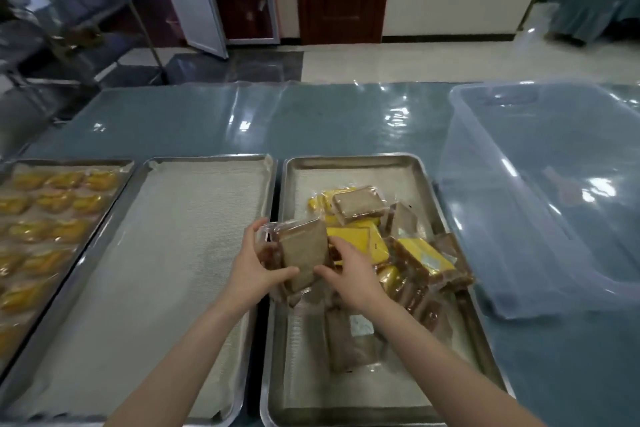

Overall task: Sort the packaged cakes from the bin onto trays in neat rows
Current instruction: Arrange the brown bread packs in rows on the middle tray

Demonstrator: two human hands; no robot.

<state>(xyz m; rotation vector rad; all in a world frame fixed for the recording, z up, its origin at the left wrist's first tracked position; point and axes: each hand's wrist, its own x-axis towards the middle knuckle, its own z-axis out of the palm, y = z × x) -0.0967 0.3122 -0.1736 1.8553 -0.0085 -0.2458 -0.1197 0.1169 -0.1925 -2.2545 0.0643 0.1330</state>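
Both hands meet over the near-left part of the right tray [346, 163]. The left hand [254, 265] has its thumb and fingers curled round the left edge of a brown packaged cake [304, 253], and the right hand [351, 276] pinches the pack's right edge with the thumb in front. The pack is held upright, lifted off the tray. More wrappers show behind it in the left hand, but how many cannot be counted. Beyond the hands, a jumbled pile of packaged cakes [419, 255], yellow and brown, lies on the same tray, partly hidden by the right wrist and forearm, its labels too blurred to read. The middle tray [207, 157] is lined with a mesh mat. The left tray [69, 161] holds yellow cakes in rows and is cut off at the frame's left edge. The clear bin [519, 218] sits at the right on the table [311, 121], its right side out of frame and its inside lost in glare.
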